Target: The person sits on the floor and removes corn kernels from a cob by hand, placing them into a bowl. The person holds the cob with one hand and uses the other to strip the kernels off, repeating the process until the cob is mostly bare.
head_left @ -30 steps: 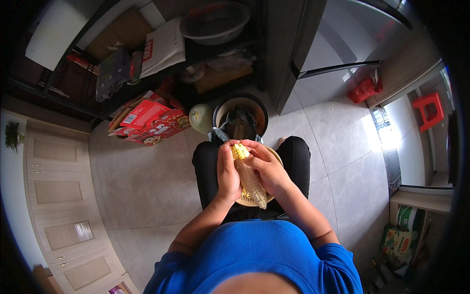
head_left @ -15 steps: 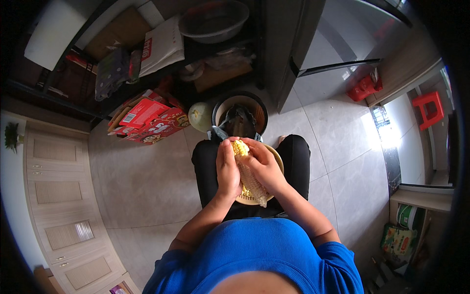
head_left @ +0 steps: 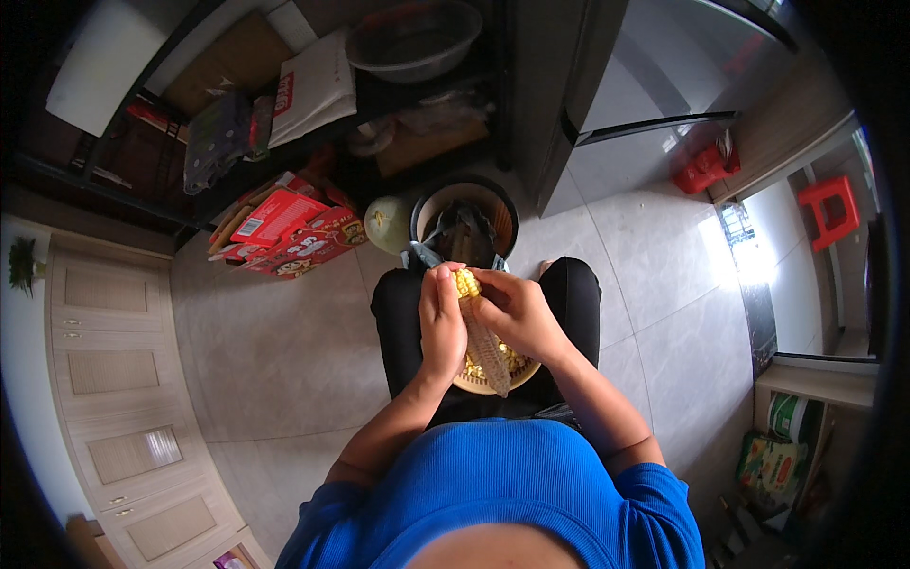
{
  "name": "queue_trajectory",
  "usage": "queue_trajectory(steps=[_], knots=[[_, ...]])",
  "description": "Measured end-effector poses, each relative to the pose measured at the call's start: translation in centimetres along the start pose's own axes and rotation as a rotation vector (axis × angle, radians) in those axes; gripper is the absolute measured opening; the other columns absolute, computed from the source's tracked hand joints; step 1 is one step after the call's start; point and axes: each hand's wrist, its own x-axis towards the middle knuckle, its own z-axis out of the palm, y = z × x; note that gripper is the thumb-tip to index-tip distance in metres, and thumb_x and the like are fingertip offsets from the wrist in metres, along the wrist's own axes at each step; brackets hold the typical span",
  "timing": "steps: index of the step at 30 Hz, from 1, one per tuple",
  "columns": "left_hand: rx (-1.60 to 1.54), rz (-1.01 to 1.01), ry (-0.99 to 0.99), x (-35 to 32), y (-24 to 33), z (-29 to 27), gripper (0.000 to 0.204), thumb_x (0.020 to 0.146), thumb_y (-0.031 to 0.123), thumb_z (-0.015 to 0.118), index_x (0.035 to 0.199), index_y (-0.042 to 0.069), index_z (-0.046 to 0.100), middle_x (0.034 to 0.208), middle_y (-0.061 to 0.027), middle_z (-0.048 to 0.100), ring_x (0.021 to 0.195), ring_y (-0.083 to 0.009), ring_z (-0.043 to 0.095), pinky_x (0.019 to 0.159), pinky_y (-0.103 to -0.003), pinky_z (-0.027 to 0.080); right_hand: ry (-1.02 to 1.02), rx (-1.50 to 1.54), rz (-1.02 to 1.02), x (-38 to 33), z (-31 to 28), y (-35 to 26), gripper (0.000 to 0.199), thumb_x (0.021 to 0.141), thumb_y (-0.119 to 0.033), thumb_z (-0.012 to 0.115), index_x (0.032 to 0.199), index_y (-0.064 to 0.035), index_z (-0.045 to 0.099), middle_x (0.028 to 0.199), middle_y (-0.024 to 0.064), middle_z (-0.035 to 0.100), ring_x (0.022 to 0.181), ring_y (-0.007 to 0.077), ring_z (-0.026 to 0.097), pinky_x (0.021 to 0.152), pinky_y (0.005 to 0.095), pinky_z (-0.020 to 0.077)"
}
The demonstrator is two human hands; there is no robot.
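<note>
Corn cob, mostly stripped, sits above a shallow bowl of loose yellow kernels on the person's lap. Its long axis runs away from the body, kernel-covered tip outward. Left hand grips it; right hand fingers pinch near the tip. Beyond, a dark bin holds what seem husks.

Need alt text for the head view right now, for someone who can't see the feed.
A seated person holds a partly stripped yellow corn cob in both hands, left hand and right hand, over a shallow round tan bowl of loose kernels on their lap. On the grey tiled floor ahead stand a round dark bin and red cardboard boxes.
</note>
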Motion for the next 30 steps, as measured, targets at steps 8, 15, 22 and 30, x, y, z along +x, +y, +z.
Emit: queue_trajectory(steps=[8, 15, 22, 30], knots=[[-0.171, -0.233, 0.070, -0.1, 1.0, 0.2, 0.033, 0.096, 0.033, 0.032, 0.098, 0.006, 0.050, 0.090, -0.0037, 0.052, 0.081, -0.0101, 0.050, 0.075, -0.023, 0.041, -0.005, 0.087, 0.025, -0.1, -0.1, 1.6, 0.035, 0.082, 0.001, 0.041, 0.115, 0.0075, 0.049, 0.099, 0.0109, 0.059, 0.087, 0.0131, 0.057, 0.079, 0.0241, 0.0454], [-0.053, -0.095, 0.050, 0.1, 0.2, -0.3, 0.035, 0.096, 0.033, 0.031, 0.099, 0.005, 0.051, 0.089, -0.0037, 0.051, 0.080, -0.0102, 0.049, 0.073, -0.024, 0.041, 0.138, 0.468, 0.080, -0.7, 1.2, 2.9, 0.024, 0.083, 0.000, 0.048, 0.107, 0.0035, 0.052, 0.104, 0.0095, 0.057, 0.098, 0.0125, 0.053, 0.085, 0.0251, 0.0422], [0.054, -0.008, -0.075, 0.1, -0.6, -0.9, 0.032, 0.096, 0.029, 0.031, 0.100, 0.003, 0.050, 0.093, -0.0048, 0.051, 0.084, -0.0110, 0.047, 0.077, -0.024, 0.039, 0.137, 0.382, 0.037, -1.0, 0.9, 2.8, 0.011, 0.082, -0.002, 0.053, 0.093, 0.0003, 0.053, 0.084, 0.0010, 0.054, 0.076, 0.0063, 0.051, 0.069, 0.0186, 0.0408], [-0.326, -0.219, -0.117, 0.1, -1.7, -1.6, 0.029, 0.095, 0.032, 0.034, 0.105, 0.008, 0.046, 0.091, -0.0068, 0.055, 0.083, -0.0137, 0.053, 0.076, -0.026, 0.044, 0.073, 0.717, 0.191, -1.5, 0.2, 3.3, 0.012, 0.084, -0.005, 0.053, 0.095, -0.0033, 0.050, 0.088, 0.0025, 0.053, 0.080, 0.0070, 0.050, 0.071, 0.0192, 0.0413]])
